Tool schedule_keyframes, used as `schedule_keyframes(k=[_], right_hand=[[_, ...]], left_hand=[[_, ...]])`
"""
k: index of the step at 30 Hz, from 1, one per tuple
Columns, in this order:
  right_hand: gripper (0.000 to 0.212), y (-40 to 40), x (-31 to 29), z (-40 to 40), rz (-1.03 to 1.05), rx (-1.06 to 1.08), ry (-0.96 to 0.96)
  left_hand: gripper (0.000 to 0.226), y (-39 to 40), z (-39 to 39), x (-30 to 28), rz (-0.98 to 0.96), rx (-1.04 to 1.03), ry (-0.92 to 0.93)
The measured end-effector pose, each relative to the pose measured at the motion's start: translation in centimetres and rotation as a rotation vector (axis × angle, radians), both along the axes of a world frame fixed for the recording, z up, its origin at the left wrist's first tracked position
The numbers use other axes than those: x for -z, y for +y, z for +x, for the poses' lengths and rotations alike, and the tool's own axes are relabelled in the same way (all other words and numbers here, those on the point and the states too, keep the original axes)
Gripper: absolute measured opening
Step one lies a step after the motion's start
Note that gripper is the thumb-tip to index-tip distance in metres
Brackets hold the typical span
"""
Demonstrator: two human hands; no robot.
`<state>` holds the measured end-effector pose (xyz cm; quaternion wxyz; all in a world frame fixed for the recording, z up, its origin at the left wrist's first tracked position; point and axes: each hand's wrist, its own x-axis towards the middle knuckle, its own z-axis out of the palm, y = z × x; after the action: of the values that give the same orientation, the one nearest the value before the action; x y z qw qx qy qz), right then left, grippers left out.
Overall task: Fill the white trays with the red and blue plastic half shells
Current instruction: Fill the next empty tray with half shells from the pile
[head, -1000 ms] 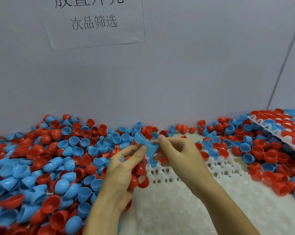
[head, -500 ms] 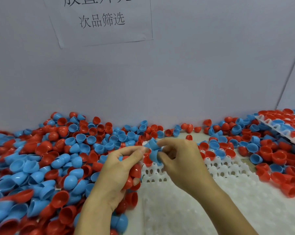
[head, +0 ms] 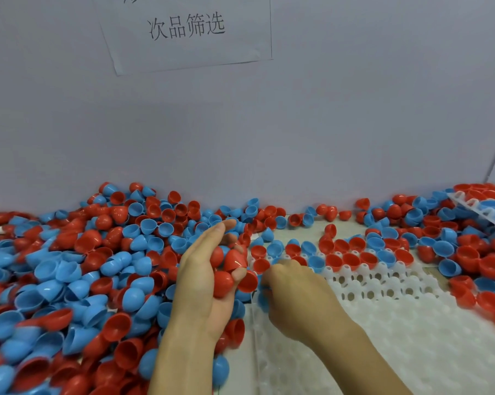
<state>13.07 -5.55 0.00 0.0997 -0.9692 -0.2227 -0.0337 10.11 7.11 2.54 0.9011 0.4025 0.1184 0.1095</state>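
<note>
Now, a handful of red half shells (head: 226, 269) is cupped in the left hand (head: 203, 283), fingers curled round them, just beside the near-left corner of the white tray (head: 411, 323). The right hand (head: 294, 297) is lowered to that same corner, knuckles up, fingers bent down onto the tray; something blue seems to be pinched beneath the fingertips, though motion blur makes it hard to be sure. Along the tray's far edge, two short rows are already filled with red and blue half shells (head: 351, 256), open sides up, while the rest of its sockets are seen bare. A great loose pile of shells (head: 83, 266) is spread to the left, touching the tray's edge, and more are heaped along the back wall and off to the right. A second filled tray (head: 485, 209) is propped at a tilt at the far right. A paper sign (head: 186, 29) with printed characters is fixed to the grey wall (head: 354, 124) above.
</note>
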Motion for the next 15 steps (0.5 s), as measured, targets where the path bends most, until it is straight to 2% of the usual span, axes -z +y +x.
schedule_keyframes(k=[3, 6, 8, 11, 12, 15], right_hand=[[0.017, -0.7, -0.7, 0.2, 0.038, -0.014, 0.006], [0.024, -1.9, -2.3, 0.4, 0.266, -0.076, 0.070], [0.036, -2.6, -3.3, 0.2, 0.422, -0.151, 0.214], [0.031, -2.8, -3.9, -0.2, 0.647, -0.283, 0.512], [0.028, -2.6, -3.8, -0.2, 0.699, -0.295, 0.500], [0.011, -2.1, -3.8, 0.1, 0.764, -0.193, 0.265]], left_hand=[[0.017, -0.2, -0.1, -0.2, -0.087, 0.006, -0.006], [0.025, -0.3, -0.1, -0.4, -0.230, -0.024, -0.025], [0.025, -0.3, -0.2, -0.4, -0.352, -0.044, -0.058], [0.022, -0.5, -0.3, -0.4, -0.415, -0.020, -0.091], [0.023, -0.6, -0.3, -0.4, -0.407, -0.005, -0.094], [0.027, -1.1, -0.2, -0.3, -0.354, 0.004, -0.072]])
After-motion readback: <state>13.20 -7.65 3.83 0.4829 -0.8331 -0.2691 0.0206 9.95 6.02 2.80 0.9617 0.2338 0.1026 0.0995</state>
